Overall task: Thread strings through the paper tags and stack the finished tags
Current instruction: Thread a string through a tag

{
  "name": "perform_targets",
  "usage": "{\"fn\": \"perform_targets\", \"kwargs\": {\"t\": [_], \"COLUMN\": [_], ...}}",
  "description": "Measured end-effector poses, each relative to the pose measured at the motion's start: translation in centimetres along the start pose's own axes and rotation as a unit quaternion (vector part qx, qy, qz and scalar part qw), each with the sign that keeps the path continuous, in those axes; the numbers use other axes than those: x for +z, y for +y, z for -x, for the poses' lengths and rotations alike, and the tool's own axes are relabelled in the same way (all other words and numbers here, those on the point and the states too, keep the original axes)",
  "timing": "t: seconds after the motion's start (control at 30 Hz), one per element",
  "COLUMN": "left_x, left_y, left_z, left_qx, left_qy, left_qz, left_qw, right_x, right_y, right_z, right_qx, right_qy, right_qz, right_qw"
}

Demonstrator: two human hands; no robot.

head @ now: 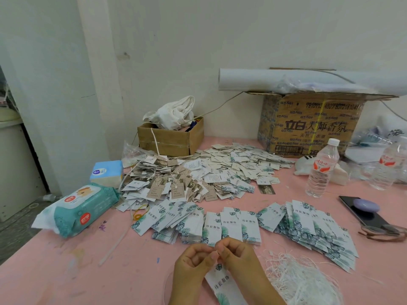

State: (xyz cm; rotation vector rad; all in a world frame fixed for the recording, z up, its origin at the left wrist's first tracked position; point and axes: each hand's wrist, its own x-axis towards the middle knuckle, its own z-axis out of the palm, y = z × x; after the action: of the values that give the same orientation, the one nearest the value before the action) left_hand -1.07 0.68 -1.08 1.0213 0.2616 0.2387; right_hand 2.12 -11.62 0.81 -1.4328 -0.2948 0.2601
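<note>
Head view, pink bench [66, 271]. Left hand [193, 259] and right hand [239, 254] are together at the near edge, fingers curled, fingertips meeting in a pinch at the top end of one paper tag [220, 282]. The tag lies printed side up, its leaf-patterned lower end running toward the near edge under the right wrist. Which hand has the string at the pinch point cannot be told. A thin pale thread [165, 285] curves on the bench just beside the left wrist. A loose bundle of white strings [301, 280] lies just right of the right hand. Beyond the hands, a fanned row of leaf-print tags [220, 223] spreads across the bench from left to right, thickest at the right end. Behind the row is a large loose heap of tags [237, 168]; its left part is brown tags with strings attached [167, 186]. A yellow rubber band [138, 215] lies at the left end of the row. Far left: a wet wipes pack [81, 210], with a blue tissue pack [106, 172] behind it. Against the wall: a small cardboard box [171, 139] holding white cloth [174, 113], and a large printed carton [308, 126] with a paper roll [297, 79] lying on top. Right side: two water bottles [321, 170] [387, 166], a phone [374, 221] with a purple object [366, 205] resting on it, and glasses [384, 233] at its near end
</note>
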Motion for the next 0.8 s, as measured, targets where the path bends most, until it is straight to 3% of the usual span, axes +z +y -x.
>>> {"fn": "perform_targets", "kwargs": {"t": [0.3,0.8], "left_x": [0.17,0.13], "left_y": [0.63,0.45], "left_z": [0.73,0.65], "left_qx": [0.03,0.039], "left_qy": [0.02,0.023], "left_qz": [-0.068,-0.09], "left_qw": [0.997,0.995], "right_x": [-0.67,-0.12], "right_y": [0.13,0.05], "right_z": [-0.38,-0.23], "right_qx": [-0.054,-0.066], "right_qy": [0.065,0.054], "right_qz": [-0.003,0.023], "right_qw": [0.996,0.996]}}
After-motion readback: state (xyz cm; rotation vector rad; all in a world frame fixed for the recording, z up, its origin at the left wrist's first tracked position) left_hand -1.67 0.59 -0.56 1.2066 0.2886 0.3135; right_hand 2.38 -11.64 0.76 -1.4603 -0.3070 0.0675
